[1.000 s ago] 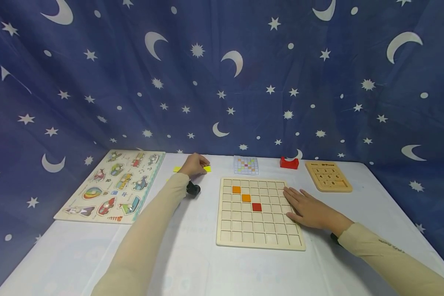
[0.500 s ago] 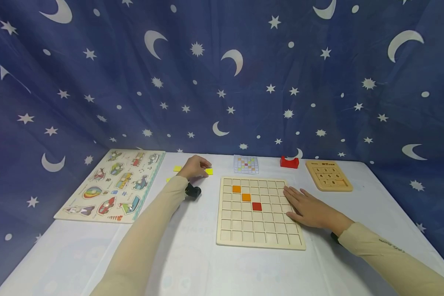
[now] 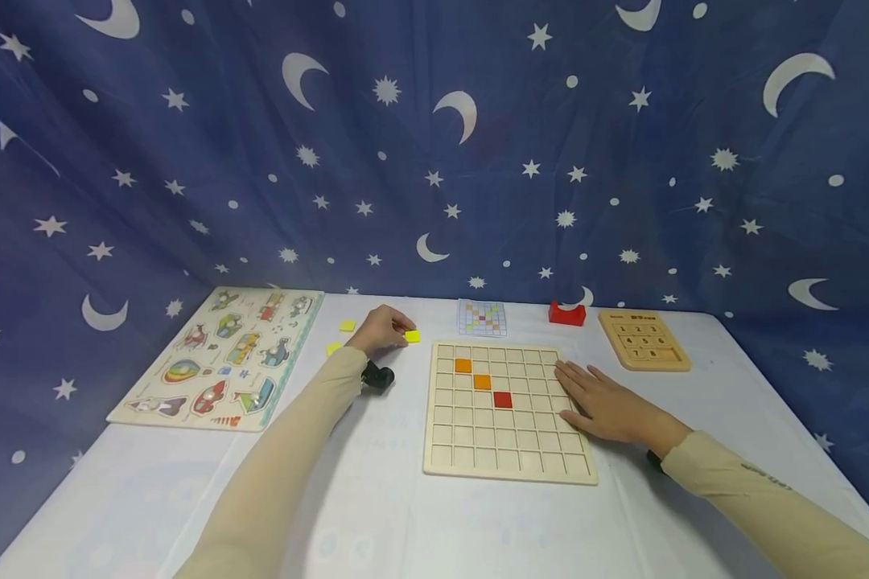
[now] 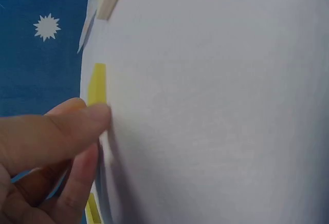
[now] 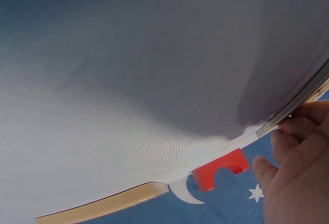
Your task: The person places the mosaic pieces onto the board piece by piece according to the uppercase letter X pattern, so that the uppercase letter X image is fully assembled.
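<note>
Star-printed blue cloth backdrop;
left hand pinches a square yellow tile at its fingertips; right hand lies with extended fingers, square wooden grid board beneath them.

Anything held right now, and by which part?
The left hand pinches a yellow tile by its left end; the right hand rests on the board.

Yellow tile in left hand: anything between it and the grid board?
Nothing visible: only white tablecloth shows between the yellow tile, pinched by the left hand, and the grid board. The pattern card lies beyond the board's far edge; the right hand rests at its right edge.
</note>
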Tool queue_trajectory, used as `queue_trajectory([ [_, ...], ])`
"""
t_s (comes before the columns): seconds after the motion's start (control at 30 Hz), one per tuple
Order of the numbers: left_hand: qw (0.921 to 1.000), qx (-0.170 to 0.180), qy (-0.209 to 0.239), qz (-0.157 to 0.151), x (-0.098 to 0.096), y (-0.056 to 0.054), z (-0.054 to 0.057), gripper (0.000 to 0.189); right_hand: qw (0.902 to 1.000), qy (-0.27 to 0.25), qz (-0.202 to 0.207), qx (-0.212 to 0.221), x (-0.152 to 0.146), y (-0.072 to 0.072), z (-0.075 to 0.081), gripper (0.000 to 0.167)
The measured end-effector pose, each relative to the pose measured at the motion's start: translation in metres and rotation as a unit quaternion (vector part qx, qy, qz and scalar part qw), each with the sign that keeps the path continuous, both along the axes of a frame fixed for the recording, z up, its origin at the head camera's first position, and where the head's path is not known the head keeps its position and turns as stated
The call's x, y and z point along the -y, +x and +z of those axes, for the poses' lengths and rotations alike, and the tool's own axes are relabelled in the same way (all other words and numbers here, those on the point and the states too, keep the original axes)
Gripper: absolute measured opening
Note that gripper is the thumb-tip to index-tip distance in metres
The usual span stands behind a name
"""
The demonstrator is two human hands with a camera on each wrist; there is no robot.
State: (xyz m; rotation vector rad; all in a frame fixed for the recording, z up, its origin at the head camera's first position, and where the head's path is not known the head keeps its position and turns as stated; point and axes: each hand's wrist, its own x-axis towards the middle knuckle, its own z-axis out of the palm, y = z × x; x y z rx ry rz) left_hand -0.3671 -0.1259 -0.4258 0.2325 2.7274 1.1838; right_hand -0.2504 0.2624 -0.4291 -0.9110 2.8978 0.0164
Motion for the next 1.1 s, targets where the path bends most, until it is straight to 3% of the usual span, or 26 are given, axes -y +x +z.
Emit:
queue_trajectory([
  [0.27,0.9998,0.005,-0.009,-0.015,0.001,0.011,0.003,0.034,1.0,0.006,0.0,-0.002,0.001,-0.001,0.001,0.072],
  [0.6,0.9999,0.0,-0.01,-0.006,0.001,0.021,0.0,0.031,1.0,0.003,-0.003,0.006,0.002,0.0,0.002,0.072],
  [1.1,0.9994,-0.015,-0.027,-0.016,0.003,0.025,0.001,0.028,0.9996,-0.006,-0.013,0.024,0.002,0.001,0.004,0.075],
])
